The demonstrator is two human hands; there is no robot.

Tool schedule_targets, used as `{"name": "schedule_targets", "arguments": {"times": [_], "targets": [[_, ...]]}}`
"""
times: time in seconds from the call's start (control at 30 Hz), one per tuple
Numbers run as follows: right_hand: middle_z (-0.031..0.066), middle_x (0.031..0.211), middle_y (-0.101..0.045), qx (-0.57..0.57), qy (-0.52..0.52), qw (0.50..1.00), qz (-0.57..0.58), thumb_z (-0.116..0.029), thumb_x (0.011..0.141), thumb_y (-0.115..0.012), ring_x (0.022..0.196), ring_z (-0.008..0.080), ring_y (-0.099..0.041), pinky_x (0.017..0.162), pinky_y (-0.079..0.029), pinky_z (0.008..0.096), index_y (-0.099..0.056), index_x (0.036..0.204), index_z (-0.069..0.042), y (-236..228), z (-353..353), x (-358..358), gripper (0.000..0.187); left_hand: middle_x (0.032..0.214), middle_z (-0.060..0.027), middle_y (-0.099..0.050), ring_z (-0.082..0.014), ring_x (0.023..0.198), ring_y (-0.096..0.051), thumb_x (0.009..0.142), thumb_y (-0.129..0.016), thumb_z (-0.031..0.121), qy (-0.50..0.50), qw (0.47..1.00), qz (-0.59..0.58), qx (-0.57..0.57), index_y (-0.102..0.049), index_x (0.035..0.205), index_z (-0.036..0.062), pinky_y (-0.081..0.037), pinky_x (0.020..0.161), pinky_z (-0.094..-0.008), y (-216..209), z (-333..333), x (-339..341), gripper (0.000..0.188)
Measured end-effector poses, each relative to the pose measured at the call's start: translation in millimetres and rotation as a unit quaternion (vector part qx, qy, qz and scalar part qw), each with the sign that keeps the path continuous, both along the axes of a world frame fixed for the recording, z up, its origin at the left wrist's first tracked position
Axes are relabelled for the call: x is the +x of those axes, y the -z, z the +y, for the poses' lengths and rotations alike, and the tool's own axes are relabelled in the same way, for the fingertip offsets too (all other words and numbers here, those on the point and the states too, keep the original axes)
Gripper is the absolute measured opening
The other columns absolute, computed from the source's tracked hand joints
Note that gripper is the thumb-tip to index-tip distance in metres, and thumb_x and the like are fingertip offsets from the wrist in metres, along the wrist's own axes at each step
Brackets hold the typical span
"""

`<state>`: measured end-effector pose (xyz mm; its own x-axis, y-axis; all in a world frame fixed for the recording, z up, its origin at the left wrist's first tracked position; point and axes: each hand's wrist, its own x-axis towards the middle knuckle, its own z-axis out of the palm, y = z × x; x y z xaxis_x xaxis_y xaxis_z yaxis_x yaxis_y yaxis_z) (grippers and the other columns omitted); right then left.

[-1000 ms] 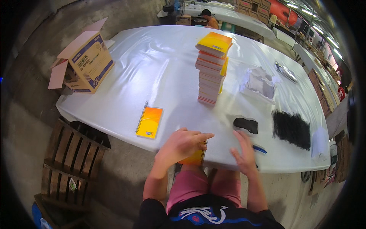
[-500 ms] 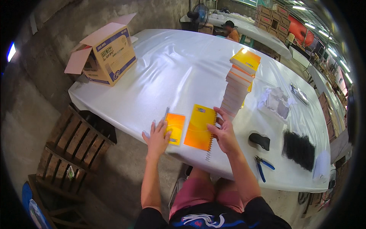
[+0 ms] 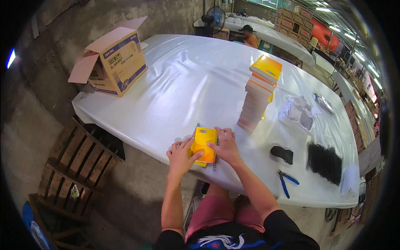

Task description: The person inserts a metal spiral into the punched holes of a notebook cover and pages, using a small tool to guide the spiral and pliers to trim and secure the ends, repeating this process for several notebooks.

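A yellow-orange spiral notebook (image 3: 205,141) lies at the table's near edge, on top of a second spiral notebook (image 3: 201,164) that is mostly covered. The top one's black wire coil runs down its right side and hangs past the cover; the lower one's coil shows at the upper left. My left hand (image 3: 181,157) grips the left edges, thumb across the top cover. On the coil side, my right hand (image 3: 227,146) holds the top notebook between thumb and fingers. To the right lie blue-handled cutting pliers (image 3: 287,182) and a black curved object (image 3: 282,154).
A tall stack of notebooks (image 3: 255,100) stands beyond my right hand. Farther right are black wire coils (image 3: 325,162) and a torn white package (image 3: 298,113). An open carton (image 3: 121,62) sits at the far left. Someone (image 3: 251,37) is behind the table.
My right hand has brought its notebook left and laid it over the other one. My left hand has shifted right and now holds the pair's left side.
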<state>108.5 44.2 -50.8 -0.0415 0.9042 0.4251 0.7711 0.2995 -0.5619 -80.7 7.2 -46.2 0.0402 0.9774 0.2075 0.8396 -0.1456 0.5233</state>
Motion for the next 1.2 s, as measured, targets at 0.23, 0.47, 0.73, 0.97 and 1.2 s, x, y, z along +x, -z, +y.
{"name": "schedule_targets", "arguments": {"times": [0.23,0.47,0.73,0.97,1.2], "targets": [[0.0167,0.110,-0.051,0.343,0.132,0.927,0.078,-0.024,0.075,-0.074,0.097,0.0307,-0.049,0.088,-0.039,0.0421,-0.046,0.126,-0.005,-162,41,64,0.061,0.127,0.0015,-0.057,-0.0264,0.114,-0.046,0.082,-0.065,0.043,-0.023,0.999,0.013,0.032,-0.062,0.122,0.0286,-0.030,0.092,-0.0488,8,0,-14,0.043],[0.0155,0.086,-0.060,-0.025,0.162,0.972,0.168,-0.034,0.077,-0.075,0.064,0.0208,-0.059,0.057,-0.052,0.0329,-0.018,0.140,-0.007,-228,75,136,0.089,0.127,0.0001,-0.055,-0.0263,0.111,-0.048,0.084,-0.065,0.040,0.046,0.999,-0.015,-0.023,-0.064,0.120,0.0248,-0.031,0.092,-0.0464,-2,12,-9,0.040],[0.0075,0.067,-0.057,-0.041,0.140,0.973,0.178,-0.026,0.076,-0.076,0.047,0.0135,-0.056,0.042,-0.047,0.0278,-0.017,0.143,-0.012,-229,76,144,0.090,0.130,-0.0107,-0.052,-0.0285,0.119,-0.047,0.085,-0.065,0.037,0.069,0.996,-0.047,0.035,-0.063,0.119,0.0139,-0.032,0.097,-0.0459,10,9,-19,0.041],[0.0111,0.079,-0.057,0.163,0.075,0.937,0.301,0.001,0.074,-0.072,0.054,0.0185,-0.063,0.046,-0.054,0.0304,-0.006,0.146,-0.020,-237,40,136,0.101,0.132,-0.0165,-0.049,-0.0319,0.120,-0.048,0.088,-0.062,0.039,0.055,0.992,-0.046,0.101,-0.050,0.133,0.0102,-0.034,0.100,-0.0446,-9,7,-8,0.054],[0.0087,0.092,-0.052,0.176,-0.131,0.946,0.238,0.007,0.075,-0.072,0.060,0.0122,-0.058,0.052,-0.051,0.0259,0.004,0.149,-0.025,-138,-76,85,0.111,0.124,-0.0121,-0.057,-0.0204,0.111,-0.055,0.098,-0.051,0.028,0.260,0.755,-0.602,-0.022,-0.033,0.141,-0.0015,-0.040,0.096,-0.0308,-139,-6,104,0.056]]}}
